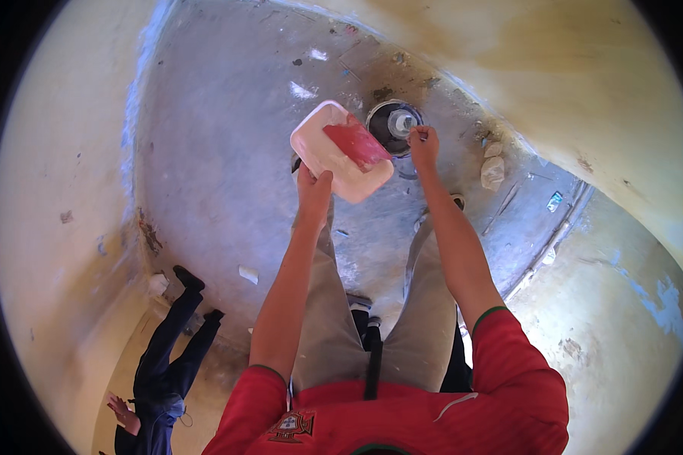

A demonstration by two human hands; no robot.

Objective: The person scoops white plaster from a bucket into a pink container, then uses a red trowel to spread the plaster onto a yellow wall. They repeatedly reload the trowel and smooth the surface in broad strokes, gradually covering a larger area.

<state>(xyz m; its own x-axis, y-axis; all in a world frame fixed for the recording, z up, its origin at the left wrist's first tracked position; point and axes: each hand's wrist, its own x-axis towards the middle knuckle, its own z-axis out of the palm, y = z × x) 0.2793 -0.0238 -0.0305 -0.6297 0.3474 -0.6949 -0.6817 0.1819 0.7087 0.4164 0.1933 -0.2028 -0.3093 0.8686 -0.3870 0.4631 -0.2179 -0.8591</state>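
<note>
A pale rectangular plastic tray (322, 155) is gripped by my left hand (314, 183) at its near edge. A flat red piece (357, 144), smeared with white, lies across its right part. My right hand (424, 148) is closed just right of the tray, over the rim of a dark round bucket (383, 138) on the floor. A clear, pale object (401, 121) sits at the bucket’s middle, touching or very near my right fingertips; what they hold is too small to tell.
Another person (163, 371) in dark clothing is at the lower left. Plaster-coloured walls (53, 189) curve around the grey, stained floor (212, 136). Pale chunks (492, 171), scraps and a long thin strip (546, 250) lie along the right wall’s base.
</note>
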